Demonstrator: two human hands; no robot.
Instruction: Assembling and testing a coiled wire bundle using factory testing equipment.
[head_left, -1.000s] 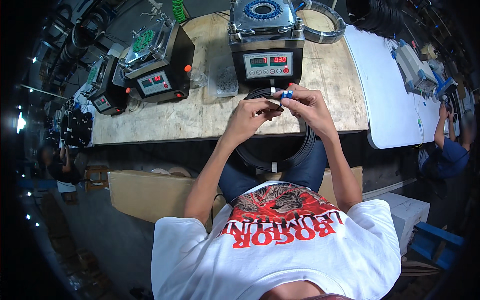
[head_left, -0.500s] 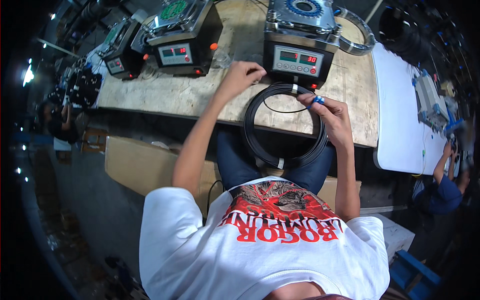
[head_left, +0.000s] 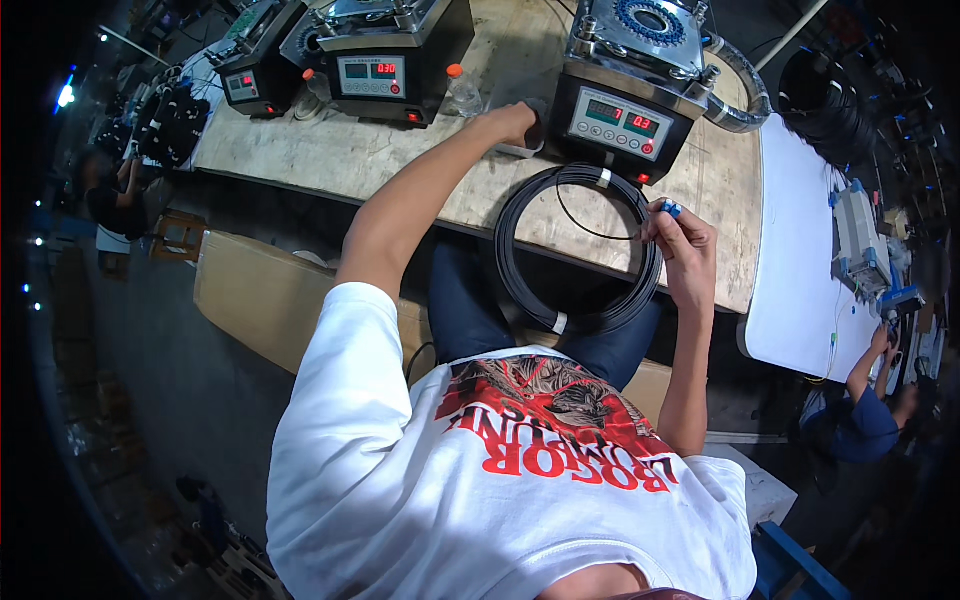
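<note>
My right hand (head_left: 686,246) pinches the end of a thin black cable, with a small blue fiber connector (head_left: 671,208) standing out above the fingertips. That cable belongs to a black cable coil (head_left: 508,225), bound with white tape, which leans on the table's front edge above my lap. My left hand (head_left: 514,124) is stretched forward to a small clear tray (head_left: 520,151) left of the nearest polishing machine (head_left: 617,122). Its fingers point away and are hidden, so what they touch does not show.
Two more machines, a middle one (head_left: 374,75) and a far-left one (head_left: 245,85), stand on the wooden table (head_left: 330,165). A clear bottle with an orange cap (head_left: 463,90) is beside the middle one. At right, a person in dark blue (head_left: 853,425) works at a white table (head_left: 790,240).
My left hand has moved forward and right, from above the bare table to the clear tray. My right hand still holds the connector, slightly lower and tilted differently. The whole view has shifted.
</note>
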